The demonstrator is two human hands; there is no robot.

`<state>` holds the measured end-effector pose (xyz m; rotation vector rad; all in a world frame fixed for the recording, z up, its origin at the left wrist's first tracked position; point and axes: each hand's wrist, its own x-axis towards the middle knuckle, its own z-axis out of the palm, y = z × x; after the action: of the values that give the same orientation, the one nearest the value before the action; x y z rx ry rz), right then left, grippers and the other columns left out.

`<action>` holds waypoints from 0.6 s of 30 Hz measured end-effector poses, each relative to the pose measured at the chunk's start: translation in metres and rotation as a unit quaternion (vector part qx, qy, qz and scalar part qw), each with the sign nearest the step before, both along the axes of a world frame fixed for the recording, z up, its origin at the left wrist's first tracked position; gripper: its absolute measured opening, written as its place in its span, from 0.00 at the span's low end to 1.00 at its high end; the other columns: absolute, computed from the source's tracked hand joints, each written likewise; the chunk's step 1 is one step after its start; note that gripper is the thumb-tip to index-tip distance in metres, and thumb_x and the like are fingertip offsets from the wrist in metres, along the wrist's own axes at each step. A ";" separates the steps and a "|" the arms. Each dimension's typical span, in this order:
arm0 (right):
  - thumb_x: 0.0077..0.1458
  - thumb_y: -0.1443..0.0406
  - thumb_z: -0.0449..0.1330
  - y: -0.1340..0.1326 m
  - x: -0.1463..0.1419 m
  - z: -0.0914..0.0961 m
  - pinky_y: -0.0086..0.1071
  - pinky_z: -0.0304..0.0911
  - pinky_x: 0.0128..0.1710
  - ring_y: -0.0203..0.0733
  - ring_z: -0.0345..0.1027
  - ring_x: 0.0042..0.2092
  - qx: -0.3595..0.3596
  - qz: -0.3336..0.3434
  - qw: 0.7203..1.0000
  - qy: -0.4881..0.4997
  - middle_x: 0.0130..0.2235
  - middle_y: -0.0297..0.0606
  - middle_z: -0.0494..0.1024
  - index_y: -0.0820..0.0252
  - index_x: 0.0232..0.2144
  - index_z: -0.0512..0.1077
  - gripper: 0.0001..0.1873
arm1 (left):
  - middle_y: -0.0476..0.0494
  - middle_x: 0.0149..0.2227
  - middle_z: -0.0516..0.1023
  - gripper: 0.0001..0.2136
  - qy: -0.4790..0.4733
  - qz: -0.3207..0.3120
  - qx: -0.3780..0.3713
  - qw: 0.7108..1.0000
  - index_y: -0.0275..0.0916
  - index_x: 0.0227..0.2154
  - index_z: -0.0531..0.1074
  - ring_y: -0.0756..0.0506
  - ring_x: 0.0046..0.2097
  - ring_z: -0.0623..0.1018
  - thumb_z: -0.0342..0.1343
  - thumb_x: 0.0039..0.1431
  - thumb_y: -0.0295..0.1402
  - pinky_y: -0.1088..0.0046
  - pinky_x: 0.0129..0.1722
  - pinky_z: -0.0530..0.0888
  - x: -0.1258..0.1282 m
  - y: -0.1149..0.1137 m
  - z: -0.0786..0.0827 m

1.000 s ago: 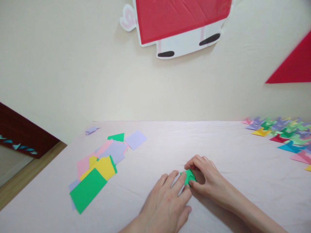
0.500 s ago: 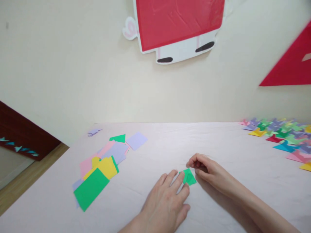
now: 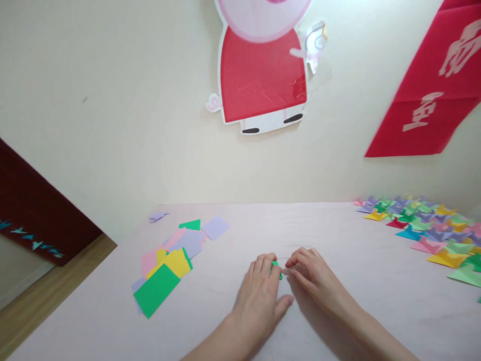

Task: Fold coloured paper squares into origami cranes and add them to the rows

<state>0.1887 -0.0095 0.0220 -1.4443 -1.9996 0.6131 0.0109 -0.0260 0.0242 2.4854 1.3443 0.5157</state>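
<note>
A small folded piece of green paper (image 3: 277,271) lies on the cloth-covered table, mostly hidden beneath fingers. My left hand (image 3: 259,288) holds it down, its fingers pressed together over it and the thumb held apart. Just to the right of the paper is my right hand (image 3: 310,271). Its fingers are loosely bent with a gap to the thumb, and nothing shows between them. A fingertip is close to the paper's right edge; whether it touches I cannot tell.
Loose sheets of coloured paper overlap on the left, with a green sheet (image 3: 157,291) on top and a lilac square (image 3: 216,228) behind. Several folded paper shapes (image 3: 447,258) stand in rows at the right. A wall (image 3: 158,125) with a cartoon cutout (image 3: 265,75) rises behind the table.
My view has tilted up. The left hand's fingers have drawn together and cover more of the green paper, which shows as a smaller patch. My right hand stays close beside it.
</note>
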 end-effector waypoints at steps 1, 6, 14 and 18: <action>0.56 0.68 0.54 0.000 0.000 0.002 0.42 0.60 0.46 0.47 0.65 0.43 0.004 0.008 1.000 -0.004 0.37 0.39 0.75 0.56 0.32 0.73 0.07 | 0.39 0.57 0.65 0.13 -0.007 -0.012 0.002 1.000 0.38 0.44 0.69 0.37 0.57 0.64 0.61 0.56 0.31 0.55 0.56 0.64 -0.004 0.004 0.002; 0.57 0.70 0.55 0.002 -0.004 0.004 0.39 0.61 0.45 0.45 0.64 0.42 0.021 0.050 0.998 -0.015 0.36 0.37 0.75 0.56 0.31 0.74 0.08 | 0.46 0.49 0.72 0.13 -0.043 -0.069 -0.024 0.996 0.39 0.44 0.70 0.43 0.52 0.68 0.59 0.56 0.24 0.64 0.53 0.67 -0.021 0.020 0.001; 0.54 0.75 0.55 0.005 -0.014 -0.005 0.38 0.61 0.44 0.43 0.64 0.41 -0.005 0.079 0.997 0.003 0.35 0.35 0.74 0.55 0.30 0.74 0.11 | 0.46 0.46 0.72 0.13 -0.072 -0.070 -0.022 0.995 0.40 0.43 0.72 0.44 0.48 0.70 0.61 0.55 0.23 0.67 0.50 0.69 -0.030 0.023 -0.005; 0.56 0.73 0.55 0.004 -0.011 -0.009 0.38 0.61 0.43 0.44 0.64 0.42 -0.022 0.073 0.997 0.016 0.35 0.35 0.74 0.54 0.30 0.74 0.11 | 0.46 0.43 0.74 0.08 -0.070 -0.082 -0.007 0.994 0.39 0.39 0.73 0.44 0.45 0.71 0.60 0.57 0.24 0.66 0.47 0.70 -0.031 0.025 -0.005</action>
<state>0.1774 -0.0051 0.0131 -1.3127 -2.0920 0.7417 -0.0204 -0.0013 0.0196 2.4699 1.0763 0.6283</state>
